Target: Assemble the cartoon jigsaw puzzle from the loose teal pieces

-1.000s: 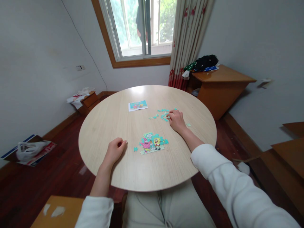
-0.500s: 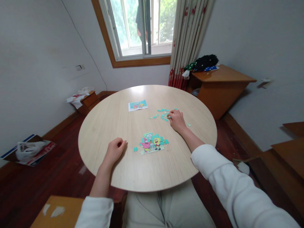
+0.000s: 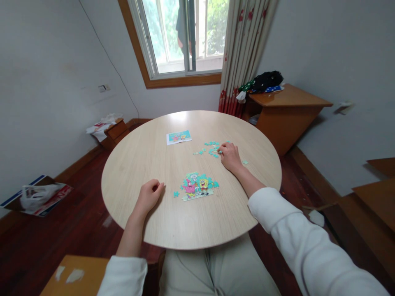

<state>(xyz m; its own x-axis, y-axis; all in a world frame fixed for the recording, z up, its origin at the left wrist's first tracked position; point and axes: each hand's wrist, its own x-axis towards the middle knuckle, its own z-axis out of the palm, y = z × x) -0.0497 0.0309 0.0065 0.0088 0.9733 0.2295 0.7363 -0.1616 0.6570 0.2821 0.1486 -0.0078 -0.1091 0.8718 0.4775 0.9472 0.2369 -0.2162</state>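
Barely anything has been moved since half a second ago; only the framing is shifted by a hair. Left to right: one white plastic bag (image 3: 38,195) is seen on one printed board (image 3: 65,191), its lettering too blurred to be read. Left hand (image 3: 150,195) is rested on the round table (image 3: 132,164), curled into a loose fist, same pose as before. One picture card (image 3: 179,137) is placed farther back, print too small to be read. One loose piece (image 3: 176,194) is left just beside the part-built puzzle (image 3: 199,187), one block, three cartoon figures shown, located in front between the hands. Scattered pieces (image 3: 212,143) are spread behind it; exact count can't be made. Right hand (image 3: 230,156) is held with fingertips at that cluster, same spot as before; whether a piece is pinched can't be told. One lone piece (image 3: 245,162) is seen right of the wrist.
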